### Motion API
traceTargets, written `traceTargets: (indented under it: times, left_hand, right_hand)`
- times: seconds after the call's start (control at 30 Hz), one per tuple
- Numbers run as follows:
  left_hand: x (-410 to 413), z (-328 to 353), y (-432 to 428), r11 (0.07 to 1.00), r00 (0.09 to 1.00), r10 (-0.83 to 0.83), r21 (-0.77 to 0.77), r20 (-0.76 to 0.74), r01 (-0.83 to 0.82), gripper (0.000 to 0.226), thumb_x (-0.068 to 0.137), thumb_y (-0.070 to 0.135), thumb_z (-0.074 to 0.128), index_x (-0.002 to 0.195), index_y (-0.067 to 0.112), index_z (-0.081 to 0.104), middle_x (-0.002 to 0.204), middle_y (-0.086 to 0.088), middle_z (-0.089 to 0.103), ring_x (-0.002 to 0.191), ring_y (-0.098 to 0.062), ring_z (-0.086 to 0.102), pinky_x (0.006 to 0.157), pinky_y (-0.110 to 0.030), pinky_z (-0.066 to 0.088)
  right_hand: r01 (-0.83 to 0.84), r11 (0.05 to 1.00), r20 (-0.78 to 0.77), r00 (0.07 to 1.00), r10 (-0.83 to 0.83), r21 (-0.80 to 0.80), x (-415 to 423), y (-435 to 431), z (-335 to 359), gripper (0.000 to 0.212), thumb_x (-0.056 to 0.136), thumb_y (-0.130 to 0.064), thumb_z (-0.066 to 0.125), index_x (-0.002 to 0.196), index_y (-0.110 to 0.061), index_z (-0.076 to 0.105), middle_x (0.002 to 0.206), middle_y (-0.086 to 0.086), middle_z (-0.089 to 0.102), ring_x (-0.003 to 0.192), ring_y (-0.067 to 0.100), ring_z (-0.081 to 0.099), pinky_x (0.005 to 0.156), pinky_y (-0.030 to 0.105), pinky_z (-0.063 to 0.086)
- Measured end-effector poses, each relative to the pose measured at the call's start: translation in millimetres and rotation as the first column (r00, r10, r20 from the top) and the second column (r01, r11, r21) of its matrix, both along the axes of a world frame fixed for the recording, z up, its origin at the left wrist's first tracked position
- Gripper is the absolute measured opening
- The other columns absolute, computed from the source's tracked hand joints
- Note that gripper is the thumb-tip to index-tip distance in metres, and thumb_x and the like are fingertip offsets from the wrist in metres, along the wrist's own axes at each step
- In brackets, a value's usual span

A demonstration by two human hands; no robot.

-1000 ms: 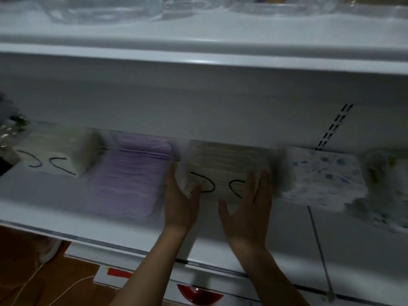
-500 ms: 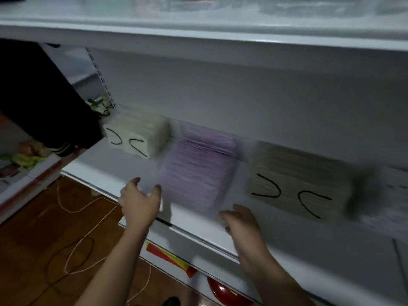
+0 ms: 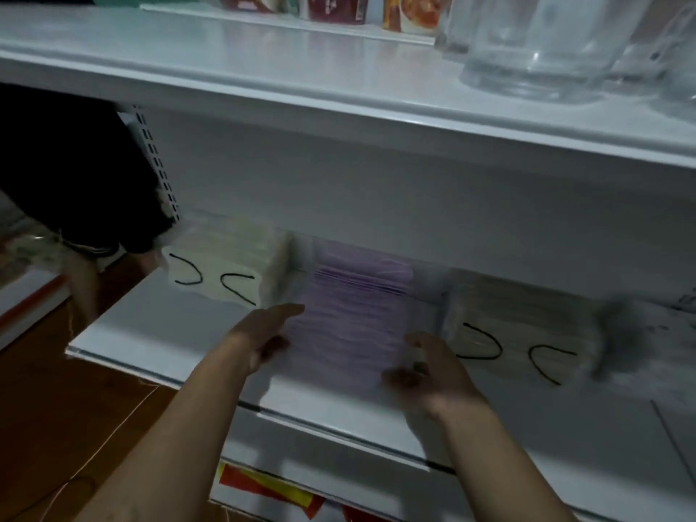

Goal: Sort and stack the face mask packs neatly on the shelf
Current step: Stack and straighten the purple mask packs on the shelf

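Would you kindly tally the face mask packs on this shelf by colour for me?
Cream pack: 1
Purple pack: 1
Tan pack: 1
Total: 3
The grey smudge further right is too blurred to count.

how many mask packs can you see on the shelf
3. A cream pack at the left, a purple pack in the middle, a beige pack to its right. A blurred patch farther right may hide more.
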State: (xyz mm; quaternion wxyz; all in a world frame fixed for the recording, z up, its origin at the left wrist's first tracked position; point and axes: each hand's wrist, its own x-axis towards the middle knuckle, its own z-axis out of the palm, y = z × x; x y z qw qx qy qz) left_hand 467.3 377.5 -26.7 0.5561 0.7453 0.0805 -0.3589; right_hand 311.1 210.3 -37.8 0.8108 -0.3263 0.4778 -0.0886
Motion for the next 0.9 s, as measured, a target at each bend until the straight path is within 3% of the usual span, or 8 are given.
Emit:
traceTargets:
  times: [0.1, 0.2, 0.33, 0.47, 0.57, 0.67, 0.73, 0.9]
  left_hand:
    - [13.7, -7.0, 5.9, 0.999, 0.999, -0.015, -0.047, 0.034, 0.016, 0.025, 0.086, 0.035, 0.071, 0.084, 0.013, 0.06, 0.08, -0.008, 0.059, 0.072, -0.021, 0.053, 0.071, -0.031, 0.039]
    - [21.0, -12.4, 5.3, 0.963, 0.997, -0.036, -0.268, -0.062, 0.018, 0.017, 0.09, 0.028, 0.065, 0.092, 0.011, 0.064, 0.094, -0.01, 0.063, 0.085, -0.027, 0.061, 0.078, -0.037, 0.051]
    - [29.5, -17.6, -2.7, 0.762, 0.971, 0.078, -0.615, -0.227, -0.205, 0.011, 0.096, 0.011, 0.051, 0.088, 0.008, 0.059, 0.098, -0.014, 0.059, 0.086, -0.031, 0.063, 0.082, -0.043, 0.054]
    - [34.1, -34.8, -14.6, 0.602, 0.978, 0.1, -0.772, -0.182, -0.205, 0.023, 0.097, 0.001, 0.045, 0.117, 0.009, 0.052, 0.112, -0.018, 0.062, 0.101, -0.031, 0.065, 0.086, -0.045, 0.057]
    - [35.4, -50.0, -27.0, 0.775, 0.983, 0.121, -0.632, 0.136, -0.008, 0.06, 0.081, -0.007, 0.066, 0.135, 0.007, 0.043, 0.096, -0.01, 0.066, 0.085, -0.015, 0.066, 0.082, -0.033, 0.056]
    - [41.2, -53.2, -44.2, 0.959, 0.849, 0.086, -0.275, 0.522, 0.072, 0.047, 0.077, 0.006, 0.08, 0.117, 0.001, 0.058, 0.072, -0.001, 0.063, 0.061, -0.002, 0.058, 0.066, -0.02, 0.046]
    - [44.9, -51.8, -49.9, 0.994, 0.768, -0.004, -0.081, 0.64, 0.073, 0.049, 0.073, 0.024, 0.084, 0.114, 0.011, 0.06, 0.079, -0.004, 0.065, 0.073, -0.015, 0.06, 0.072, -0.025, 0.042]
    - [53.9, -61.7, -58.8, 0.991, 0.689, -0.128, 0.111, 0.714, 0.068, 0.074, 0.073, 0.037, 0.084, 0.132, 0.01, 0.051, 0.117, -0.02, 0.061, 0.113, -0.038, 0.055, 0.094, -0.04, 0.046]
  right_hand:
    - [-0.02, 0.994, 0.113, 0.994, 0.008, 0.105, 10.5, -0.1, 1.3, 0.006, 0.081, -0.008, 0.052, 0.076, -0.006, 0.05, 0.055, 0.01, 0.042, 0.047, 0.023, 0.042, 0.04, 0.023, 0.045]
    - [0.012, 0.995, 0.202, 0.979, -0.032, 0.098, 19.3, 0.8, 1.7, 0.01, 0.071, -0.007, 0.056, 0.077, -0.013, 0.05, 0.06, 0.004, 0.046, 0.048, 0.018, 0.048, 0.044, 0.021, 0.046]
    - [0.136, 0.983, 0.231, 0.96, -0.161, 0.12, 25.4, -2.3, -1.6, 0.01, 0.065, -0.018, 0.063, 0.071, -0.012, 0.058, 0.055, 0.004, 0.054, 0.046, 0.017, 0.054, 0.048, 0.02, 0.046]
    - [0.266, 0.941, 0.4, 0.855, -0.331, 0.21, 27.7, -1.3, -4.1, 0.027, 0.073, -0.021, 0.068, 0.089, -0.001, 0.061, 0.09, 0.016, 0.064, 0.09, 0.03, 0.064, 0.081, 0.041, 0.053]
    - [0.332, 0.939, 0.362, 0.89, -0.278, -0.094, 42.2, 0.6, -10.2, 0.007, 0.09, -0.002, 0.054, 0.088, -0.008, 0.057, 0.088, 0.011, 0.063, 0.08, 0.021, 0.066, 0.079, 0.034, 0.056]
    - [0.167, 0.709, -0.011, 0.971, -0.24, -0.685, 61.5, -1.4, -23.4, 0.041, 0.073, -0.015, 0.077, 0.108, -0.005, 0.06, 0.079, 0.002, 0.069, 0.074, 0.018, 0.067, 0.074, 0.036, 0.056]
    - [0.003, 0.519, -0.191, 0.928, -0.32, -0.855, 68.2, -2.7, -25.1, 0.059, 0.066, -0.026, 0.084, 0.114, -0.007, 0.054, 0.084, 0.001, 0.068, 0.08, 0.021, 0.067, 0.073, 0.034, 0.051]
    - [-0.216, 0.236, -0.286, 0.903, -0.32, -0.947, 71.5, -11.2, -30.8, 0.069, 0.069, -0.026, 0.084, 0.124, -0.005, 0.05, 0.125, 0.018, 0.046, 0.113, 0.031, 0.047, 0.085, 0.028, 0.038]
